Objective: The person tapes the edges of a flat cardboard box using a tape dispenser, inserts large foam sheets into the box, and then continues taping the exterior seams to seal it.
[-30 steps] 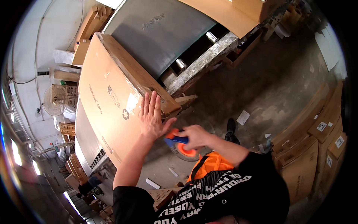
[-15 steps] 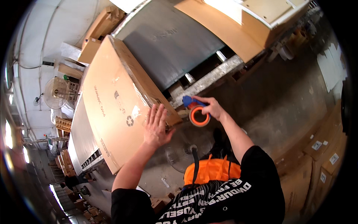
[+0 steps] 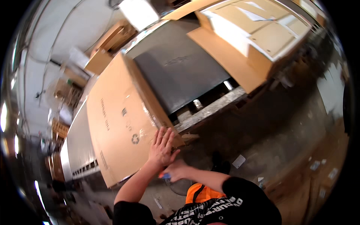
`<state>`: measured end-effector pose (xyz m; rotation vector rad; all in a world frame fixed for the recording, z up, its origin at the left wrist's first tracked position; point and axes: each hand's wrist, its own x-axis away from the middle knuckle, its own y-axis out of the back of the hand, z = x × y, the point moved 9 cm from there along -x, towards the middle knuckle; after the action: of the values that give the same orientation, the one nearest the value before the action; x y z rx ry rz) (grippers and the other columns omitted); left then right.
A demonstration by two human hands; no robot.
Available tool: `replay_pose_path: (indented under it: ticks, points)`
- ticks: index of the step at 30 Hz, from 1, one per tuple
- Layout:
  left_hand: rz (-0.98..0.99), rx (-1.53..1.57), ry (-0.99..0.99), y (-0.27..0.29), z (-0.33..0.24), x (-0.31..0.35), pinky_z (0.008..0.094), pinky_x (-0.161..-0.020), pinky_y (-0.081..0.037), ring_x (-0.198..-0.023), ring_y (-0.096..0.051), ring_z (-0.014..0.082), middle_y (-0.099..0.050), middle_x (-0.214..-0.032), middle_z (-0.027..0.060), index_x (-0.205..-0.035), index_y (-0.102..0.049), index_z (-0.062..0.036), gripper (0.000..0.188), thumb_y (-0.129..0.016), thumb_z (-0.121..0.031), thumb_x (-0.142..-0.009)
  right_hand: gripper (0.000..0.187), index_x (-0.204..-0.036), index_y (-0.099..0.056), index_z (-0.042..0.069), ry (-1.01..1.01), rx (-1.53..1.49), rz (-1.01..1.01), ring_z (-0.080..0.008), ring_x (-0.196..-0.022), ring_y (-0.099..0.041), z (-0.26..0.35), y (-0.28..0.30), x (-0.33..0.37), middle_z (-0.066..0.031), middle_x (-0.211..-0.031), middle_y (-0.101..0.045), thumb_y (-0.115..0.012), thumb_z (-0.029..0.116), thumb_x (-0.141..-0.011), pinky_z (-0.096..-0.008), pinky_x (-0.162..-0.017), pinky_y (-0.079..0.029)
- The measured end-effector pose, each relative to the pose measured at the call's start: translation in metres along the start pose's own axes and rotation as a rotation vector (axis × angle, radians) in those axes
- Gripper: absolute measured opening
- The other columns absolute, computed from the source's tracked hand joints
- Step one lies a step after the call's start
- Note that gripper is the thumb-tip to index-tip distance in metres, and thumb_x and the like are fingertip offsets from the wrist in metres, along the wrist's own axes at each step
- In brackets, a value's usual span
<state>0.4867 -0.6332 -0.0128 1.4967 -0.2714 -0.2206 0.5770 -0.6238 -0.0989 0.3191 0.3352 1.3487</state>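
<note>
A large closed cardboard box (image 3: 112, 123) lies on the conveyor line, with clear tape along its near right edge. My left hand (image 3: 162, 150) rests flat on the box's near corner, fingers stretched out. Just below it, my right hand (image 3: 177, 170) is closed round a tape dispenser (image 3: 165, 175). Only a bit of its blue and orange shows beside my left wrist; the rest is hidden, and the hand is smeared by motion.
A dark conveyor belt (image 3: 176, 63) with metal rollers runs beyond the box. Farther right sits an open carton (image 3: 232, 63) with flat panels in it. A standing fan (image 3: 60, 92) is at the left, and flattened cardboard (image 3: 296, 187) lies at the lower right.
My right hand has swung down and left with the tape dispenser, from beside the box corner to under my left hand. The left hand stays on the box; the view has shifted.
</note>
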Motion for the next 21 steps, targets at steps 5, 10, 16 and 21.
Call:
replay_pose_path:
  ticks: [5, 10, 16, 21]
  points:
    - [-0.307, 0.373, 0.185, 0.0, 0.033, 0.044, 0.0511, -0.122, -0.02, -0.149, -0.025, 0.0414, -0.023, -0.161, 0.0232, -0.153, -0.029, 0.0003, 0.088, -0.073, -0.035, -0.085, 0.092, -0.151, -0.04, 0.008, -0.023, -0.039, -0.064, -0.0393, -0.112, -0.061, 0.012, -0.037, -0.002, -0.021, -0.129, -0.059, -0.075, 0.028, -0.068, -0.0452, -0.095, -0.049]
    - [-1.13, 0.432, 0.528, 0.023, 0.087, 0.15, 0.0485, -0.118, -0.03, -0.147, -0.03, 0.0401, -0.02, -0.163, 0.0233, -0.155, -0.022, 0.0003, 0.075, -0.064, -0.019, -0.096, 0.103, -0.155, -0.033, 0.002, -0.138, -0.703, -0.289, -0.0263, -0.137, -0.05, -0.013, 0.032, 0.123, -0.0175, -0.151, -0.048, -0.071, 0.015, -0.06, -0.036, -0.114, -0.036]
    - [-1.025, 0.22, 0.88, -0.043, 0.118, 0.211, 0.0563, -0.104, -0.044, -0.135, -0.042, 0.0482, -0.037, -0.151, 0.026, -0.132, -0.058, -0.0031, 0.043, -0.066, -0.019, -0.093, 0.093, -0.156, -0.029, 0.005, 0.23, -1.165, -0.834, -0.0207, -0.147, -0.028, 0.021, 0.105, 0.017, -0.0108, -0.158, -0.032, -0.061, 0.022, -0.07, -0.0342, -0.122, -0.018]
    - [-1.394, 0.154, 0.866, 0.019, 0.084, 0.199, 0.0457, -0.072, -0.054, -0.075, -0.067, 0.0308, -0.07, -0.082, 0.0141, -0.097, -0.071, -0.0044, 0.041, -0.072, -0.044, -0.088, 0.094, -0.149, -0.039, 0.002, 0.07, -0.253, -1.077, -0.0348, -0.13, -0.043, 0.022, 0.092, -0.009, -0.0195, -0.137, -0.048, -0.065, 0.031, -0.064, -0.0428, -0.115, -0.025]
